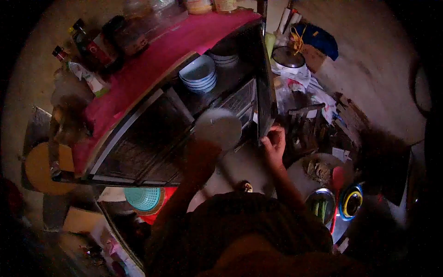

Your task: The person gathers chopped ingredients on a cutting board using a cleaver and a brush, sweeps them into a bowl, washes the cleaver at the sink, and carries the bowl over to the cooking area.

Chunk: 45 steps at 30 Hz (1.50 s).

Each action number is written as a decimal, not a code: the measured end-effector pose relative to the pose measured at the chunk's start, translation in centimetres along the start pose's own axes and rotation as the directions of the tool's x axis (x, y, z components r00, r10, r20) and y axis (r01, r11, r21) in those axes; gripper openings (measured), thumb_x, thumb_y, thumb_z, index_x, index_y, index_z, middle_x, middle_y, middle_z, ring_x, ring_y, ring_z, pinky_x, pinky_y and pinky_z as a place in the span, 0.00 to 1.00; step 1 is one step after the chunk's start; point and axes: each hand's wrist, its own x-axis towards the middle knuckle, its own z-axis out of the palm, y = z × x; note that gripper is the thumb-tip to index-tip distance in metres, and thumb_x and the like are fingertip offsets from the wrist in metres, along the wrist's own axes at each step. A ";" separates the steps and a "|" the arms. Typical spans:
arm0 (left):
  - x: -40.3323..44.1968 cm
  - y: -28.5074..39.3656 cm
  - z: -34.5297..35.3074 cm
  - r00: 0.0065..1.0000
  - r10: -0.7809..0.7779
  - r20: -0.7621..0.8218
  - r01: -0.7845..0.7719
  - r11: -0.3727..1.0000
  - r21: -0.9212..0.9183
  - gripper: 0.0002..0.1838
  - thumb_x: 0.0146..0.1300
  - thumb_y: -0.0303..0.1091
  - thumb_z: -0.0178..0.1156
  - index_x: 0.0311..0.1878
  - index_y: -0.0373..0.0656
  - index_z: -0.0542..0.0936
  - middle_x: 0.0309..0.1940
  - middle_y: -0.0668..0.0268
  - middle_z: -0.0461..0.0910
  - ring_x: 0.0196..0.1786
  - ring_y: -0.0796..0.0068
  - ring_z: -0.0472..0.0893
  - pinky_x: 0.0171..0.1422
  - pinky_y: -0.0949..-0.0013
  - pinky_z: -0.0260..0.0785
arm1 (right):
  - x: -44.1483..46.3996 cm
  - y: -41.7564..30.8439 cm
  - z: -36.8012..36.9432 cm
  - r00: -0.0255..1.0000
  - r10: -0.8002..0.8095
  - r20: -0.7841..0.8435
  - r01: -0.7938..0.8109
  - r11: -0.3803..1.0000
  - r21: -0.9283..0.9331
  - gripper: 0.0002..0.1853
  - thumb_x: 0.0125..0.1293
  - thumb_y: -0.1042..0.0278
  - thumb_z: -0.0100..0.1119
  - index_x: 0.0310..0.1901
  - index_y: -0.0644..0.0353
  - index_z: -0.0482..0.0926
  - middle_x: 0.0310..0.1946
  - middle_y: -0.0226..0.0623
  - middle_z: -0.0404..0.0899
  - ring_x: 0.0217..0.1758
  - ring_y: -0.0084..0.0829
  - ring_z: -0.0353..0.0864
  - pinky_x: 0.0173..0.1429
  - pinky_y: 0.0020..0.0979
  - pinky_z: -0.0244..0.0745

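Note:
My left hand (203, 150), dark and a little blurred, is closed on the near edge of a round whitish dish (218, 127); whether it is a plate or a shallow bowl I cannot tell. The dish is in front of a dark cabinet (138, 138) with a pink top. Inside it, beyond the dish, stand a stack of white bowls with blue rims (198, 78) and a second, dimmer stack of dishes (224, 59). My right hand (275, 142) pinches the lower edge of the cabinet door (266, 99), which is swung out on the right.
Bottles (90, 44) and jars (198, 5) stand on the pink top (184, 39). A teal basket (143, 197) is below the cabinet. To the right are a lidded pot (288, 57), plastic bags, a round table (300, 171) and a dish with green vegetables (320, 207).

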 end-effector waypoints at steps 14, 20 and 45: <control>-13.2 -5.1 8.7 0.948 -0.253 0.193 0.270 0.319 -0.909 0.14 0.61 0.29 0.58 0.50 0.39 0.75 0.42 0.64 0.75 0.44 0.74 0.72 0.47 0.68 0.66 | -14.3 -0.6 4.1 0.950 0.289 -0.120 -0.312 0.899 -0.306 0.10 0.68 0.70 0.54 0.48 0.64 0.74 0.40 0.33 0.76 0.45 0.22 0.75 0.53 0.26 0.70; -15.2 -0.7 9.2 0.974 -0.022 0.225 0.199 -0.392 -0.898 0.21 0.61 0.32 0.59 0.57 0.39 0.70 0.53 0.62 0.71 0.55 0.67 0.68 0.60 0.59 0.59 | -28.4 -3.7 2.0 0.771 0.463 -0.438 -0.582 0.792 -0.187 0.12 0.68 0.67 0.53 0.48 0.66 0.74 0.35 0.35 0.78 0.39 0.26 0.77 0.46 0.28 0.72; -51.0 52.6 9.2 -0.305 0.898 -0.317 -0.562 -0.438 -0.701 0.18 0.49 0.28 0.66 0.46 0.42 0.78 0.45 0.59 0.74 0.52 0.58 0.72 0.57 0.57 0.64 | -82.8 -37.0 -10.4 0.106 0.149 -0.983 0.291 0.941 0.174 0.30 0.52 0.72 0.49 0.61 0.62 0.63 0.48 0.40 0.72 0.50 0.34 0.75 0.53 0.39 0.76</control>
